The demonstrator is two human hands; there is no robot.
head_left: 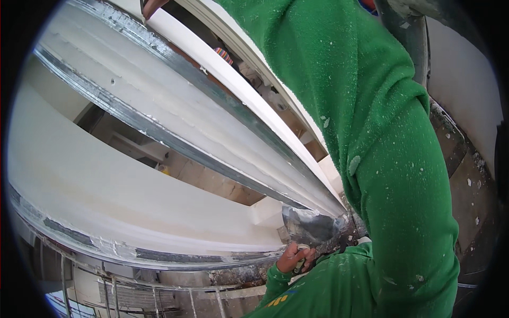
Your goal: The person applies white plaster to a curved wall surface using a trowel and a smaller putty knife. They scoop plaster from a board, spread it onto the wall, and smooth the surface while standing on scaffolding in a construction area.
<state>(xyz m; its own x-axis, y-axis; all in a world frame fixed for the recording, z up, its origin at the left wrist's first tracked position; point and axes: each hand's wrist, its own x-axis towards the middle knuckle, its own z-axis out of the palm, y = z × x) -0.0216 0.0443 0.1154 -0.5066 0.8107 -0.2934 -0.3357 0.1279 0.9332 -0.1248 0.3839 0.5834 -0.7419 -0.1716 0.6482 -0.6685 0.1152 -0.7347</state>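
Observation:
My left hand [296, 258], low in the middle, is closed around the handle of a plastering trowel [313, 225]. Its broad grey metal blade carries white plaster along the edge. The green sleeve of my right arm [392, 153], spotted with white, rises across the right side and leaves the view at the top. At the upper left edge only a few fingers of my right hand [154, 7] show, bent by a thin dark edge against a white surface; what they grip is mostly cut off.
Long plastered white panels [175, 95] edged with metal strips [122, 114] run diagonally across the left. Gaps between them show a brownish floor below. A metal railing [114, 289] stands at the lower left. White spatters mark the floor [472, 206] at right.

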